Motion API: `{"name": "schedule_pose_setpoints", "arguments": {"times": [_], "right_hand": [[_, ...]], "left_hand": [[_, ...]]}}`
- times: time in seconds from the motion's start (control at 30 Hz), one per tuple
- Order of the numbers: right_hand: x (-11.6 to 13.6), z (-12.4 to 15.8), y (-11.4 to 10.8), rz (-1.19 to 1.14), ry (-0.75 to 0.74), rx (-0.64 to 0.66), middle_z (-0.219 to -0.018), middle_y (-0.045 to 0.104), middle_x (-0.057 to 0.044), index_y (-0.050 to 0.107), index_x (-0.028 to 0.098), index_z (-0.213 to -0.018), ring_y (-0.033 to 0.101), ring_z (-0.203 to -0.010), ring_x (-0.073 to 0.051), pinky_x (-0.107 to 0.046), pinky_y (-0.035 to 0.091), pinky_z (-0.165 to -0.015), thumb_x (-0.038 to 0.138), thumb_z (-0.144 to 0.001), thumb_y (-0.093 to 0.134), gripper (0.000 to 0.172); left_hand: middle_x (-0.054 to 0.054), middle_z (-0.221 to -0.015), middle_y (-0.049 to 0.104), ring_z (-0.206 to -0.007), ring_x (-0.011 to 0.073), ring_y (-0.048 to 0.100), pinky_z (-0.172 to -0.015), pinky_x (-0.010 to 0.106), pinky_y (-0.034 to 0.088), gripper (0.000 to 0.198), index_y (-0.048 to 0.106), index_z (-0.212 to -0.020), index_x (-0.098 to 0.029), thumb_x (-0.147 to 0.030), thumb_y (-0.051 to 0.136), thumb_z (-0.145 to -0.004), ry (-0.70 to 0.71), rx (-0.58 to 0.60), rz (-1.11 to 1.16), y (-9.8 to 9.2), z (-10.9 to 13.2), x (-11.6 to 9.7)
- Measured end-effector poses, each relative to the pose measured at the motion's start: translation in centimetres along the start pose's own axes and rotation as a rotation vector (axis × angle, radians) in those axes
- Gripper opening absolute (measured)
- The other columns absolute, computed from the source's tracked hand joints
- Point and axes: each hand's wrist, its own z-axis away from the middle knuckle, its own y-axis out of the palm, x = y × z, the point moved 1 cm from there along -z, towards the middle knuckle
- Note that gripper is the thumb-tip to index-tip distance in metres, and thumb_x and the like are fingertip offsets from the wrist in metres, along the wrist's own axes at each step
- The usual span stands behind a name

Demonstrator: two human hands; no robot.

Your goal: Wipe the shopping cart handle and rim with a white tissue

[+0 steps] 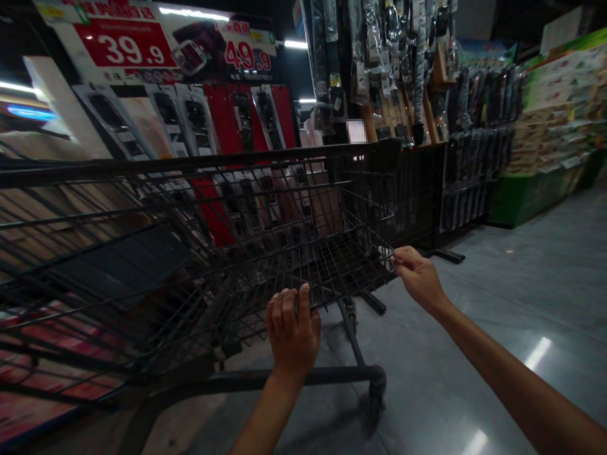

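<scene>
A dark wire shopping cart (199,162) stands side-on in front of me, stretching from the left edge to the middle. My left hand (293,332) hooks its fingers over the wires along the lower edge of the basket. Farther right, my right hand (420,278) pinches the basket's lower corner, with thumb and fingers closed on the wire. A dark flat panel (133,262) shows through the mesh at the left. The basket rests on a tubular frame (327,377), with a caster wheel (376,404) beneath its right end.
Behind the cart, packaged belts (195,117) hang on a rack under price signs (128,50). More belts (374,38) hang on a wooden stand. At the right is a green-based display (516,196). Grey floor (535,284) reflects ceiling lights. Pink-red goods (52,360) lie low left.
</scene>
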Motion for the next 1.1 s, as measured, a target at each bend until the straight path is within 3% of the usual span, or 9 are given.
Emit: {"name": "schedule_pose_setpoints", "arguments": {"times": [0.2, 0.53, 0.67, 0.8, 0.9, 1.1], "right_hand": [[1.7, 0.5, -1.2, -0.016, 0.048, 0.000, -0.066, 0.052, 0.001, 0.073, 0.018, -0.074, 0.044, -0.055, -0.010, -0.023, 0.033, -0.049, 0.030, -0.069, 0.062, 0.018], [1.9, 0.5, -0.1, -0.065, 0.041, -0.046, -0.071, 0.055, -0.001, 0.069, 0.018, -0.067, 0.049, -0.063, -0.012, -0.023, 0.037, -0.052, 0.028, -0.067, 0.058, 0.015], [1.1, 0.3, 0.4, -0.137, 0.163, -0.096, -0.071, 0.059, -0.001, 0.067, 0.017, -0.067, 0.051, -0.064, -0.012, -0.023, 0.040, -0.055, 0.030, -0.061, 0.059, 0.017], [0.9, 0.6, 0.8, -0.144, 0.251, -0.128, -0.059, 0.057, 0.002, 0.066, 0.015, -0.072, 0.048, -0.052, -0.010, -0.022, 0.038, -0.048, 0.031, -0.060, 0.057, 0.021], [1.5, 1.2, 0.7, -0.141, 0.295, -0.138, -0.048, 0.052, 0.004, 0.064, 0.015, -0.071, 0.046, -0.044, -0.010, -0.021, 0.035, -0.043, 0.030, -0.058, 0.058, 0.021], [3.1, 2.9, 0.0, -0.029, 0.351, -0.116, -0.046, 0.050, 0.004, 0.057, 0.016, -0.064, 0.046, -0.042, -0.010, -0.022, 0.034, -0.041, 0.032, -0.058, 0.060, 0.017]], "left_hand": [[0.014, -0.107, 0.054, -0.111, 0.0274, 0.045, -0.100, 0.042, 0.036, 0.054, 0.040, -0.136, -0.011, -0.023, 0.053, -0.085, -0.013, 0.002, 0.020, -0.2, 0.0, 0.1], [0.015, -0.109, 0.052, -0.112, 0.0288, 0.044, -0.099, 0.043, 0.037, 0.045, 0.048, -0.126, -0.010, -0.022, 0.053, -0.083, -0.054, -0.018, 0.017, -0.7, 0.3, 0.1], [0.014, -0.108, 0.052, -0.111, 0.0285, 0.044, -0.100, 0.042, 0.037, 0.041, 0.051, -0.122, -0.010, -0.021, 0.053, -0.083, -0.057, -0.009, 0.015, -0.5, 0.1, -0.1], [0.015, -0.108, 0.052, -0.111, 0.0287, 0.044, -0.100, 0.042, 0.036, 0.042, 0.050, -0.123, -0.009, -0.022, 0.054, -0.083, -0.020, 0.002, 0.001, -0.1, -0.1, -0.3], [0.015, -0.108, 0.053, -0.110, 0.0285, 0.044, -0.100, 0.042, 0.037, 0.045, 0.049, -0.126, -0.009, -0.022, 0.054, -0.083, -0.013, 0.007, -0.008, 0.1, -0.4, -0.4], [0.014, -0.108, 0.055, -0.111, 0.0280, 0.046, -0.099, 0.042, 0.037, 0.054, 0.040, -0.137, -0.011, -0.023, 0.052, -0.085, -0.023, 0.021, -0.009, 0.3, -0.4, -0.6]]}}
